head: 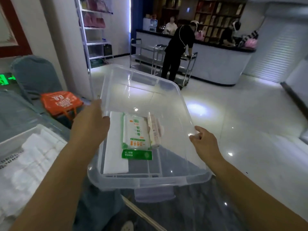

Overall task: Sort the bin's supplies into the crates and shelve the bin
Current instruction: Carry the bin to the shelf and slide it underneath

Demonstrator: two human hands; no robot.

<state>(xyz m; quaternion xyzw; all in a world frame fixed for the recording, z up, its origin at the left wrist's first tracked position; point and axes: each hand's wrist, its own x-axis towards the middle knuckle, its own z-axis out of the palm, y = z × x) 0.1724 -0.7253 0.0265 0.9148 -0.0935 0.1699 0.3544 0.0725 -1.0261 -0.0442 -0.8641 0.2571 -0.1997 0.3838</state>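
I hold a clear plastic bin (166, 90) in the air in front of me, its far end tipped up. My left hand (90, 124) grips the bin's left rim and my right hand (204, 142) grips the right rim. Inside, at the near left, lie a flat white pack (115, 147), a white and green packet (135, 134) on top of it, and a pale pinkish packet (155, 130) on edge beside that. A white crate (25, 135) with white folded supplies stands at my lower left.
An orange bag (60, 101) sits on a covered chair to the left. A metal shelf rack (95, 30) stands at the back left. Ahead, a person in black leans over a steel trolley (150, 55) beside a counter (216, 64). Glossy floor spreads to the right.
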